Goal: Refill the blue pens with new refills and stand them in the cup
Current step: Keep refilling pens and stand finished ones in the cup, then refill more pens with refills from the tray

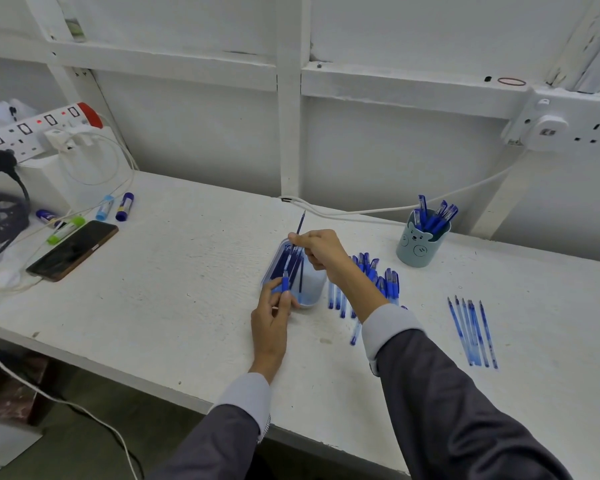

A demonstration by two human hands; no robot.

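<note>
A pen barrel [285, 283] was pinched in the left hand [271, 317]. A refill [300, 223] was gripped by the right hand [321, 249], its long axis apparently in line with the barrel, tip pointing away. The cup [421, 247] stood well apart, on the right hand's side.

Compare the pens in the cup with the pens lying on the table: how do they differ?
The cup pens stand tilted, leaning on the rim of the cup; the table pens lie flat. The cup pens are bunched, their lower halves hidden in the cup; the table pens are spread side by side in a loose row. The cup pens sit farther back; the table pens lie nearer the person. Both sets are blue.
</note>
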